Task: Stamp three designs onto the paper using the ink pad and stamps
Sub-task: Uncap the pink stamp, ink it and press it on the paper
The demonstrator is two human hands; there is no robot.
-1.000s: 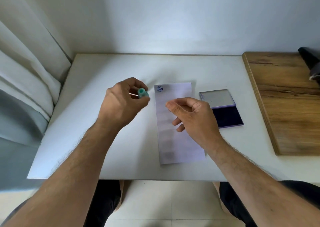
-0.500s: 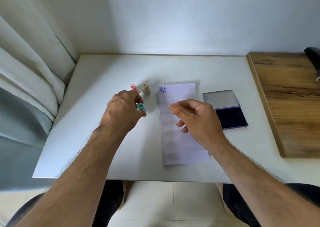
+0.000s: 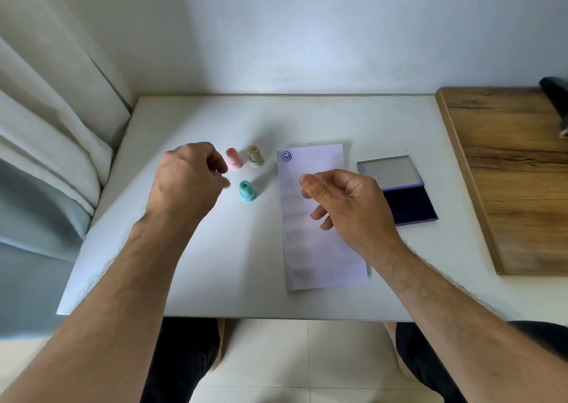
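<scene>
A long white paper [image 3: 319, 249] lies on the white table [image 3: 190, 279], with one blue round print [image 3: 286, 156] in its top left corner. Left of the paper three small stamps stand upright: teal [image 3: 247, 191], pink [image 3: 233, 157] and beige [image 3: 255, 155]. My left hand [image 3: 189, 187] hovers just left of the teal stamp, fingers loosely curled and holding nothing. Over the paper's middle, my right hand [image 3: 347, 203] hangs with relaxed curled fingers, also holding nothing. The ink pad [image 3: 399, 192] lies open to the right of the paper, its dark pad nearest me.
A wooden board [image 3: 507, 172] covers the table's right side, with a dark object [image 3: 554, 95] at its far corner. A curtain [image 3: 46, 126] hangs on the left. The wall stands right behind the table.
My left hand carried the teal stamp down from beside the paper's top, set it on the table and let go, then drew back to the left. My right hand stayed over the paper.
</scene>
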